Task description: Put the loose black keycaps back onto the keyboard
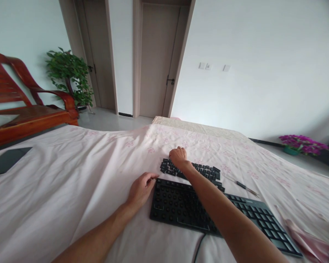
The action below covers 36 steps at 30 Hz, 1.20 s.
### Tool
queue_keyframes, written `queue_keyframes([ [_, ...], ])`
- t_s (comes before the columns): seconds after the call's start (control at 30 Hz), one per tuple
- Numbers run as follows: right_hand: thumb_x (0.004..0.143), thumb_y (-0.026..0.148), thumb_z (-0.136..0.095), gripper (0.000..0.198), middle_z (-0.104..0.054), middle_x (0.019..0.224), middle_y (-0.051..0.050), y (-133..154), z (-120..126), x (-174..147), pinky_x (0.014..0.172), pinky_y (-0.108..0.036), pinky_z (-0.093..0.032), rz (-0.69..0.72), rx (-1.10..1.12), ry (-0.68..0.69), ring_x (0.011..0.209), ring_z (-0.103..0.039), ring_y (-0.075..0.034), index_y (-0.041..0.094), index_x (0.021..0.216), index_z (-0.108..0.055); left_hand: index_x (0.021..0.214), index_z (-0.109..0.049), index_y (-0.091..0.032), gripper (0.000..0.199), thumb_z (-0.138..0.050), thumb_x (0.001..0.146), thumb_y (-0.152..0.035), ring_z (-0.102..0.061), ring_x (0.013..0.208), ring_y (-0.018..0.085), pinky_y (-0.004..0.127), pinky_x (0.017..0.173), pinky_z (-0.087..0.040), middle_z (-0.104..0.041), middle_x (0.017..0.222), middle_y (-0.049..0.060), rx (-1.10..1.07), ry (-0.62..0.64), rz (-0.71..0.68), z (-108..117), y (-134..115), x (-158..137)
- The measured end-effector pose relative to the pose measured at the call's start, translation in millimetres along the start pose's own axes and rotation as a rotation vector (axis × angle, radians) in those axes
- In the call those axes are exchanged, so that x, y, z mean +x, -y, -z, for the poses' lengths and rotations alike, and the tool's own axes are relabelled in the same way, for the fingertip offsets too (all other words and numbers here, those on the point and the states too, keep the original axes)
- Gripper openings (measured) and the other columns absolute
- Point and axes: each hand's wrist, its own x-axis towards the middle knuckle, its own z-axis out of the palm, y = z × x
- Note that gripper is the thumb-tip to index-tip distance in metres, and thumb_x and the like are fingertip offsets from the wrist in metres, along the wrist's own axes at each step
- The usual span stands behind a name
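A black keyboard (pixel 173 204) lies tilted across the cloth. Its left section has lost its keycaps and shows bare round key posts, while caps still sit on the right section (pixel 263 219). My left hand (pixel 141 188) is at the keyboard's upper left corner, fingers bent together; whether anything is between them is hidden. Just beyond the keyboard, loose black keycaps (pixel 168 167) are laid out in rough rows. My right hand (pixel 178 156) reaches over the keyboard to the far edge of these caps, its fingers curled down and their tips out of sight. My right forearm covers part of both.
A thin tool with a dark handle (pixel 241 185) lies right of the keycaps. Pink cloth (pixel 304 233) lies at the lower right. A cable (pixel 199 246) runs from the keyboard toward me. A dark flat panel (pixel 8 160) is at far left, near a wooden bench (pixel 44 113).
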Motion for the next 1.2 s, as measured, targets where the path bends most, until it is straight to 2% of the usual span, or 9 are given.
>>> queue_keyframes([
  [0.2, 0.084, 0.016, -0.051, 0.024, -0.069, 0.102, -0.016, 3, 11, -10, 0.089, -0.035, -0.031, 0.016, 0.003, -0.053, 0.108, -0.051, -0.027, 0.014, 0.091, -0.074, 0.102, -0.068, -0.024, 0.028, -0.046, 0.085, -0.025, -0.062, 0.098, 0.016, 0.025, 0.089, -0.044, -0.070, 0.106, 0.001, 0.009, -0.001, 0.006, 1, -2, -2],
  [0.33, 0.085, 0.026, -0.054, 0.023, -0.071, 0.099, -0.010, 0, 24, -27, 0.083, -0.032, -0.036, -0.006, 0.055, -0.128, 0.104, -0.053, -0.026, 0.021, 0.096, -0.073, 0.102, -0.068, -0.024, 0.028, -0.046, 0.085, -0.026, -0.063, 0.097, 0.016, 0.025, 0.088, -0.044, -0.070, 0.105, 0.001, 0.002, -0.003, 0.006, 1, -2, -2],
  [0.43, 0.086, 0.033, -0.054, 0.024, -0.072, 0.098, -0.004, 2, 31, -52, 0.077, -0.028, -0.038, -0.013, 0.121, -0.173, 0.100, -0.057, -0.022, 0.028, 0.100, -0.072, 0.102, -0.068, -0.023, 0.028, -0.047, 0.085, -0.027, -0.063, 0.095, 0.016, 0.025, 0.087, -0.045, -0.070, 0.105, 0.002, -0.012, -0.008, 0.011, 0, 0, -2],
  [0.53, 0.081, 0.033, -0.059, 0.019, -0.073, 0.091, 0.000, 10, 32, -84, 0.074, -0.025, -0.040, 0.026, 0.341, -0.203, 0.091, -0.062, -0.018, 0.030, 0.095, -0.073, 0.102, -0.068, -0.023, 0.027, -0.047, 0.085, -0.029, -0.063, 0.091, 0.016, 0.026, 0.084, -0.046, -0.070, 0.103, 0.002, -0.026, -0.014, 0.020, -2, 2, -2],
  [0.67, 0.075, 0.031, -0.064, 0.014, -0.073, 0.083, 0.003, 22, 19, -117, 0.074, -0.025, -0.043, 0.121, 0.670, -0.129, 0.084, -0.065, -0.016, 0.030, 0.086, -0.074, 0.103, -0.066, -0.022, 0.028, -0.048, 0.086, -0.034, -0.064, 0.087, 0.016, 0.025, 0.080, -0.047, -0.070, 0.101, 0.002, -0.065, -0.023, 0.010, -1, -1, -4],
  [0.87, 0.074, 0.030, -0.063, 0.017, -0.073, 0.079, 0.001, 29, -2, -126, 0.072, -0.026, -0.046, 0.131, 1.025, -0.010, 0.077, -0.065, -0.017, 0.023, 0.085, -0.074, 0.090, -0.068, -0.020, 0.035, -0.041, 0.091, -0.043, -0.061, 0.090, 0.018, 0.027, 0.082, -0.044, -0.068, 0.091, 0.004, 0.037, -0.070, -0.088, 5, -14, -8],
  [1.03, 0.075, 0.028, -0.063, 0.015, -0.073, 0.080, 0.001, 33, 0, -131, 0.073, -0.026, -0.046, 0.145, 1.055, -0.062, 0.079, -0.066, -0.017, 0.023, 0.084, -0.074, 0.084, -0.068, -0.021, 0.035, -0.048, 0.086, -0.049, -0.060, 0.088, 0.019, 0.028, 0.080, -0.043, -0.069, 0.086, 0.003, 0.114, -0.058, -0.111, 7, -15, -9],
  [1.2, 0.078, 0.028, -0.064, 0.015, -0.073, 0.085, 0.002, 40, 9, -144, 0.076, -0.027, -0.046, 0.124, 0.942, -0.239, 0.082, -0.065, -0.017, 0.028, 0.089, -0.075, 0.084, -0.070, -0.020, 0.037, -0.050, 0.084, -0.052, -0.062, 0.088, 0.019, 0.027, 0.080, -0.044, -0.070, 0.086, 0.003, 0.023, -0.069, -0.057, 5, -11, -8],
])
